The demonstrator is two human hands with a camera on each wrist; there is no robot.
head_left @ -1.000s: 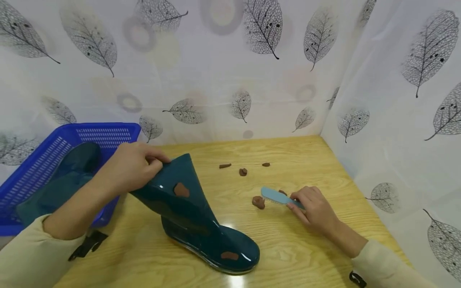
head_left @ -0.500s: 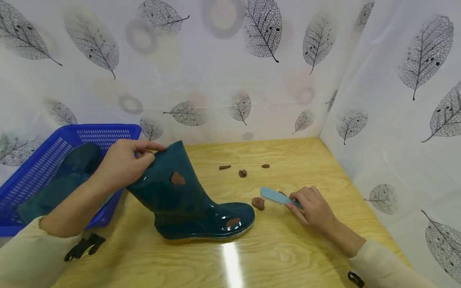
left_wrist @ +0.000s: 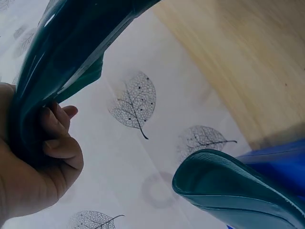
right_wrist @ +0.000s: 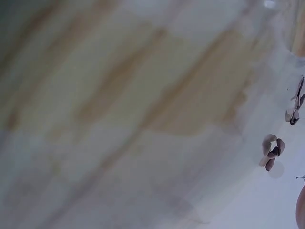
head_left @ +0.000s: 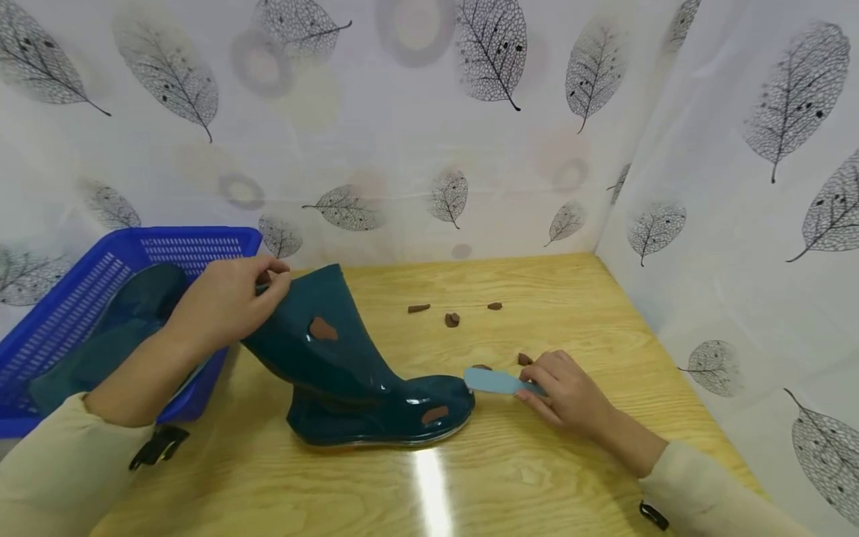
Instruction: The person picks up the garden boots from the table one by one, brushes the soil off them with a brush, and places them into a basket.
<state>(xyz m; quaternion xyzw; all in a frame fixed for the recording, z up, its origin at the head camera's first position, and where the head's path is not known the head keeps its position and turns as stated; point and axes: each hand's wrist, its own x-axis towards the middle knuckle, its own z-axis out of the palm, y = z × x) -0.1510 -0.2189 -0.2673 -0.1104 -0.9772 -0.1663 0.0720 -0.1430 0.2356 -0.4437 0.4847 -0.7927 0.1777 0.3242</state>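
Note:
A glossy dark green rubber boot point(head_left: 335, 373) stands on its sole on the table, toe to the right. Brown patches mark its shaft point(head_left: 323, 328) and toe point(head_left: 435, 415). My left hand point(head_left: 231, 298) grips the shaft's top rim; the left wrist view shows fingers curled around the bent rubber. On the right, my right hand point(head_left: 567, 391) holds a light blue brush point(head_left: 493, 380) by its handle. The brush head lies right at the boot's toe tip and partly hides a brown lump point(head_left: 482, 367) behind it. The right wrist view is mostly a blurred pale surface.
A blue plastic basket point(head_left: 191, 233) at the left holds a second green boot point(head_left: 127, 328), its opening point(left_wrist: 205, 176) seen in the left wrist view. Several brown lumps point(head_left: 452, 320) lie behind the brush. Leaf-print curtains point(head_left: 403, 134) stand behind and right of the wooden table point(head_left: 550, 477).
The boot has swung so its toe points right instead of toward the front, and its sole has settled flat. My right hand has carried the brush left to the boot's toe.

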